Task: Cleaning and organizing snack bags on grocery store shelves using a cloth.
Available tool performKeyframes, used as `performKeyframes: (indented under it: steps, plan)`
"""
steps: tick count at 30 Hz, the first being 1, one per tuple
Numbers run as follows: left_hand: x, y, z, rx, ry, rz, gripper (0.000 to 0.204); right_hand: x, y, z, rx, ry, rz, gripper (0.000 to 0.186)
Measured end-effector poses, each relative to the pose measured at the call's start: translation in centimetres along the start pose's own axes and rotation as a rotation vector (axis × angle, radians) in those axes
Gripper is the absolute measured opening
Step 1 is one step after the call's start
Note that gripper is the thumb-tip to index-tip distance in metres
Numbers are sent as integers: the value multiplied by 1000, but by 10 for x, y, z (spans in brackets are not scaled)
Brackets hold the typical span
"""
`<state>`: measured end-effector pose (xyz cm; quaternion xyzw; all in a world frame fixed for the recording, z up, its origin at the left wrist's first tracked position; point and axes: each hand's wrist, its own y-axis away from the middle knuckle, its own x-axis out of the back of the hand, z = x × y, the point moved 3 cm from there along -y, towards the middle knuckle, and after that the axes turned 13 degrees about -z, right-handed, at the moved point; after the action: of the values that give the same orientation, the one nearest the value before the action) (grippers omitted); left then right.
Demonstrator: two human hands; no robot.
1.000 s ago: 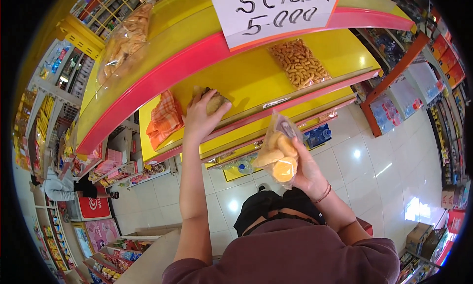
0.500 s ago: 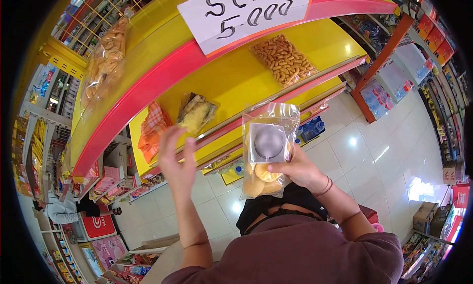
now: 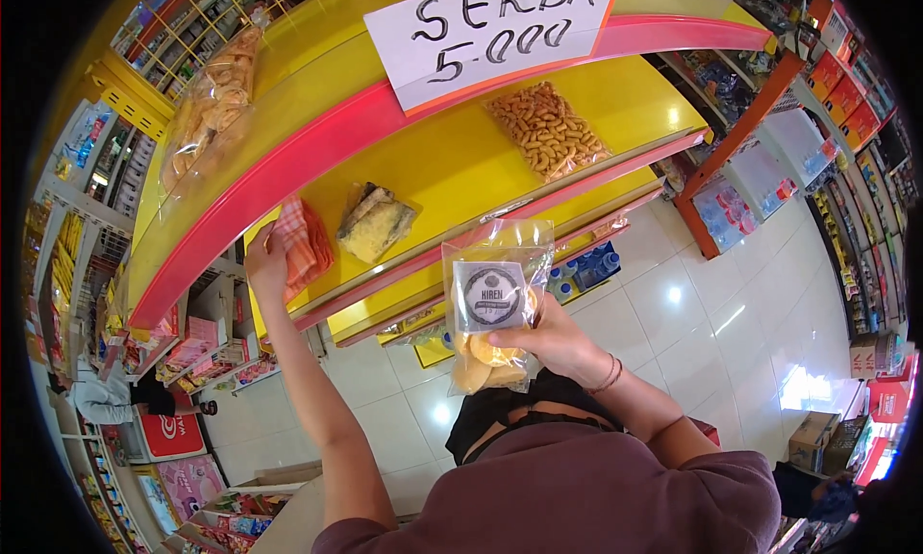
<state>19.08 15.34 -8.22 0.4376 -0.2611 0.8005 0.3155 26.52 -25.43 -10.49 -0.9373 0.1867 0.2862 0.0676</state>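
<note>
My right hand [image 3: 553, 347] grips a clear plastic packet of round, pale yellow biscuits [image 3: 492, 362] in front of my body, with a grey label facing up. At the left end of the yellow shelf [image 3: 437, 169], my left hand [image 3: 265, 264] has its fingers closed at the edge of a folded orange checked cloth [image 3: 306, 251]; part of the grip is hidden. Just right of the cloth lies a crumpled yellow and dark cloth [image 3: 375, 223]. Farther right on the same shelf rests a clear bag of small curved brown snacks [image 3: 546, 131].
Above the shelf runs a red-edged upper shelf [image 3: 317, 145] with a white handwritten sign [image 3: 495, 35] and a large snack bag [image 3: 213, 102]. Bottled drinks [image 3: 588, 265] stand lower down. A person [image 3: 101, 395] is at the far left, and a cardboard box [image 3: 817, 429] sits right.
My left hand has moved left and down from in front of the shelf onto the orange checked cloth. The biscuit packet in my right hand has shifted slightly left and its label shows more clearly.
</note>
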Motion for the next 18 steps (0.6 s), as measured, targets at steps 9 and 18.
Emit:
performKeyframes:
  steps: [9,18]
  plan:
    - [-8,23,11,0,-301,-98,43,7,-7,0,23,-36,28,47]
    - [43,134,107,-97,386,340,17,-2,-9,-7,178,-295,296,19]
